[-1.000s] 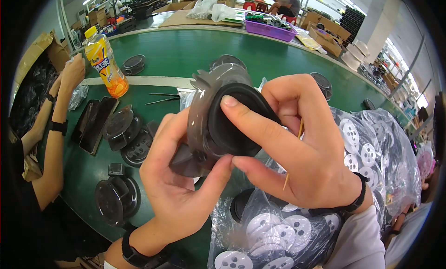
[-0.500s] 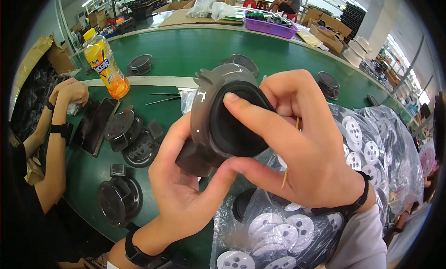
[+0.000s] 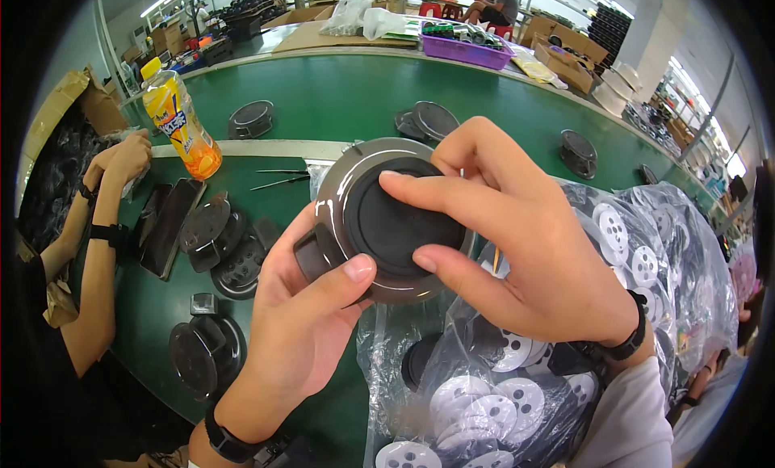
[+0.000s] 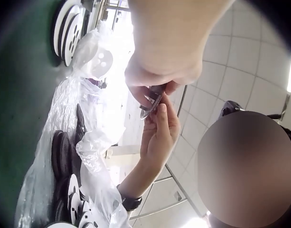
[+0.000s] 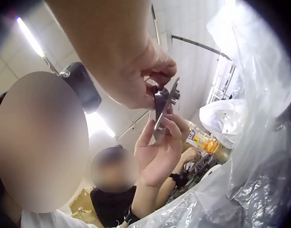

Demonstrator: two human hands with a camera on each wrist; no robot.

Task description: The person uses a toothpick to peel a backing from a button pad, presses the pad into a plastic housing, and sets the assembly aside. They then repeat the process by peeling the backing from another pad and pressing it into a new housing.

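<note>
Head camera looks down; wrist cameras face both hands.

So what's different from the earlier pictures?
The round part has turned to face the head view more squarely; the thumbs of the left hand and right hand have parted. Dark discs on the green surface slid right, away from the bottle. Both hands still hold the part.

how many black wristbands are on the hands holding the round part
2: one band on the wrist of the left hand, another band between the right hand and the pale sleeve. More may be hidden under sleeves.
</note>
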